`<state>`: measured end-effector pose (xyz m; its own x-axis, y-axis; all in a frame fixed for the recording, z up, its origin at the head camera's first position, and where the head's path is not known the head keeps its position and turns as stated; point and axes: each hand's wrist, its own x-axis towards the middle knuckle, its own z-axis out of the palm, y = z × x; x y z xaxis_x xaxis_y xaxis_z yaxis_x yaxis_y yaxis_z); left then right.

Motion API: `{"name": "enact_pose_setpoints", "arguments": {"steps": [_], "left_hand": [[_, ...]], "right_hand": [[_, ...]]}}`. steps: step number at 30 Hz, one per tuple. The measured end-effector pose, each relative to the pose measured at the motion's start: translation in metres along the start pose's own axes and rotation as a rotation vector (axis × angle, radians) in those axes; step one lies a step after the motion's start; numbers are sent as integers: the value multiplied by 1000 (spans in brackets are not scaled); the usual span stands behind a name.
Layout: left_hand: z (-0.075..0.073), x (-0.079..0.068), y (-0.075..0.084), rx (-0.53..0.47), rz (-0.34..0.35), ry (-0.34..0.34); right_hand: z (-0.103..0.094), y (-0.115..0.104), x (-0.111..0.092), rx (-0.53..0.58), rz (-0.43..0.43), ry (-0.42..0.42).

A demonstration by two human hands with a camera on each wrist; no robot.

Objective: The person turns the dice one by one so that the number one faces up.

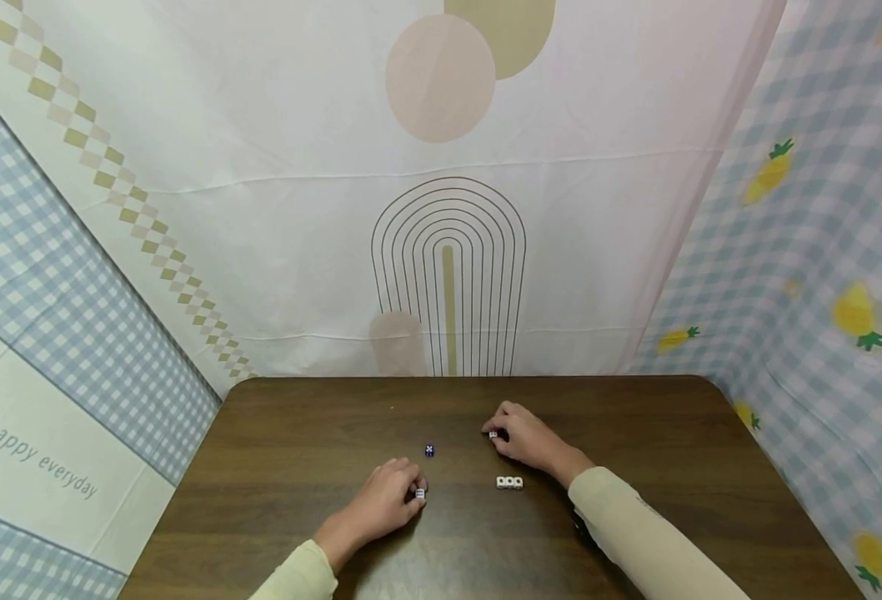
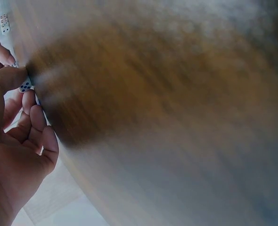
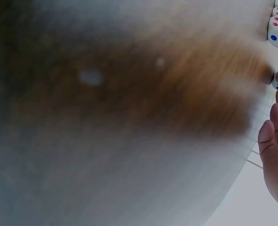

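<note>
Pale printed cloth [image 1: 298, 250] hangs behind the table [image 1: 276, 450] from where I stand. At the lower middle of the frame, the left hand [image 1: 377, 502] pinches one white die [image 1: 420, 495] between thumb and finger; higher, right of centre, the right hand [image 1: 529, 440] pinches a second white die [image 1: 493, 435] likewise. I can't tell whether either touches the wood. They look like hard plastic: light, stiff, smooth enough to slip from a careless fingertip, unlikely to break. I'd take hold by two opposite side faces, leaving the top free. Just above the left fingertips sits a dark blue die [image 1: 429, 450]; below the right hand lies a row of three white dice [image 1: 509, 482], seemingly touching. Beyond them, the table shows brown grain with a soft sheen, and checked cloths [image 1: 43, 192] close off the frame's left and right edges.
</note>
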<state>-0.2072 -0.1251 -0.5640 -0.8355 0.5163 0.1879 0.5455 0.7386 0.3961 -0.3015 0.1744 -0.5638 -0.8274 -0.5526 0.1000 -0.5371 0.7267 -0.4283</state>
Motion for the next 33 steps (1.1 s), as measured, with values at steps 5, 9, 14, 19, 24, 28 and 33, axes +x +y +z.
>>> {"name": "enact_pose_setpoints", "arguments": {"steps": [5,9,14,19,24,28,33], "left_hand": [[-1,-1,1,5,1,1],[-1,-1,1,0,0,-1],[-2,0,2,-5,5,-8],[-2,0,1,-10,3,-14],[-1,0,1,-5,1,-16],[0,0,0,3,-3,-11],[1,0,-1,-4,-5,-15]], "right_hand": [[1,1,-1,3,-6,-16],[0,2,-1,15,-11,-17],[-2,3,-1,22,1,-30],[-3,4,1,27,6,-35],[-2,4,0,2,-12,-27],[-2,4,0,-1,-14,-12],[-2,4,0,1,-25,5]]}}
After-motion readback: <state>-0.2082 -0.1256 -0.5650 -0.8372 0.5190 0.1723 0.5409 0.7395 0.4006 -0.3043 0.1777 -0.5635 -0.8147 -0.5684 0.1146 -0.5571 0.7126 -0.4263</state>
